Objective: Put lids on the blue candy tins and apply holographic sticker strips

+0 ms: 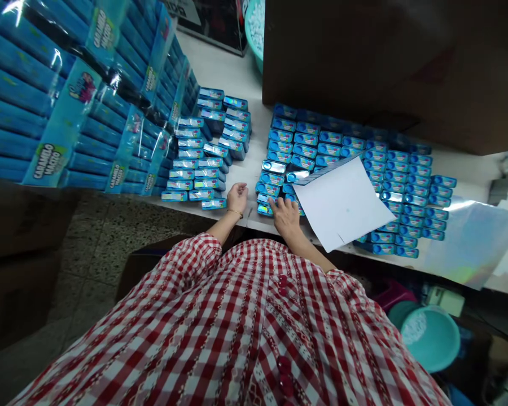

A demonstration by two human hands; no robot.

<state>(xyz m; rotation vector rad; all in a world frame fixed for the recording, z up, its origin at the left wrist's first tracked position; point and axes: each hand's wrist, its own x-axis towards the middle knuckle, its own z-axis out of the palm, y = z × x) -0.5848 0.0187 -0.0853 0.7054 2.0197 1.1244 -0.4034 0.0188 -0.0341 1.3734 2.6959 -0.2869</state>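
My left hand [237, 198] rests on the white table [254, 129] near its front edge, fingers curled, just right of the left group of small blue boxes [209, 172]; whether anything is inside it is hidden. With fingers spread, my right hand [286, 217] touches the front boxes of the larger right group [271, 178]. Beside it, a white sheet [342, 203] with a folded-up edge lies over part of that group. The boxes stand in rows, close together.
Wrapped packs of blue boxes [63, 124] are stacked at the left. A big brown carton [364, 62] stands behind the right group, with a teal basin of white pieces [256, 28] beside it. Another teal basin [436, 341] is low at the right. A shiny sheet [469, 237] lies at the table's right end.
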